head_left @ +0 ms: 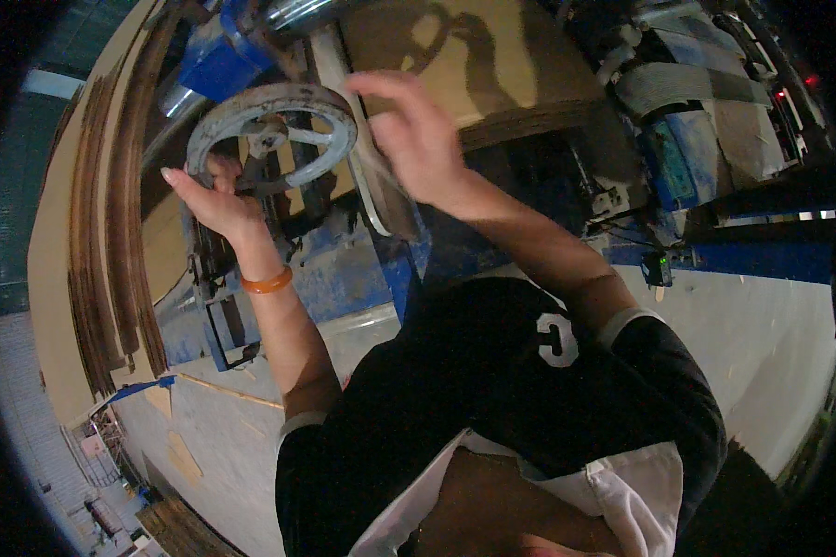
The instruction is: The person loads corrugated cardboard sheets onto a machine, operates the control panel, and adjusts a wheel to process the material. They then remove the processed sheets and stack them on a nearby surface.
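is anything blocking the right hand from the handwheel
Nothing visible stands between the right hand and the handwheel; the hand is close to the wheel's right side. The pale metal bar there appears to run behind both.

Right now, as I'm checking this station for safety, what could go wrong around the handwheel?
The left hand appears to have fingers inside the rim of the handwheel, so a spoke could strike or pinch them if the wheel spun. The right hand is close to the rim and the metal bar, so it might get knocked or scraped. The orange bracelet on the left wrist could perhaps snag on nearby parts.
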